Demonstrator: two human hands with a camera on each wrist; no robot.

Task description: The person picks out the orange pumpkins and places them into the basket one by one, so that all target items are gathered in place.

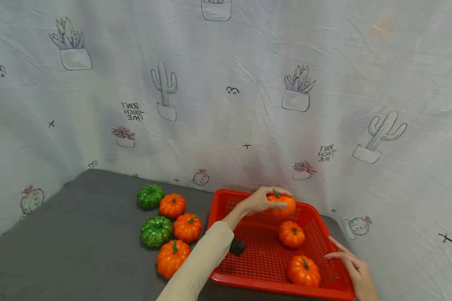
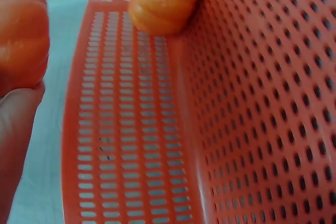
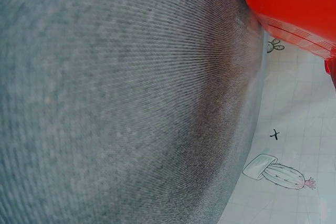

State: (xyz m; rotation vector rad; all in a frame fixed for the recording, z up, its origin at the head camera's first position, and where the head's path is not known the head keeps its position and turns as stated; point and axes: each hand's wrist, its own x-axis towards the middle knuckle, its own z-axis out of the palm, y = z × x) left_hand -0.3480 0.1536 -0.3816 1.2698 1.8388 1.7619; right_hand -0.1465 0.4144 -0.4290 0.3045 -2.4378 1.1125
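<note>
1. Head view: a right hand (image 1: 352,267), nearest the viewer, rests its fingers on the right rim of a red basket (image 1: 256,282); whether they pinch it cannot be told.
2. Just left of that hand, inside the basket, sits a near pumpkin (image 1: 303,271), orange with a green stem; a middle pumpkin (image 1: 291,234) lies beyond it, on the viewer's side of the left hand (image 1: 261,201).
3. Left of the left sleeve (image 1: 205,259), three orange pumpkins (image 1: 187,228) and two green pumpkins (image 1: 156,231) cluster on a grey table (image 1: 79,234), well apart from the right hand.
4. The left hand grips a raised pumpkin (image 1: 286,207) between thumb and fingers, over the basket's far part; squat, stem upward, it shows no marked long axis; it lies ahead and left of the right hand, the left being nearer.
5. Beyond both hands hangs cactus-print cloth (image 1: 229,125).
</note>
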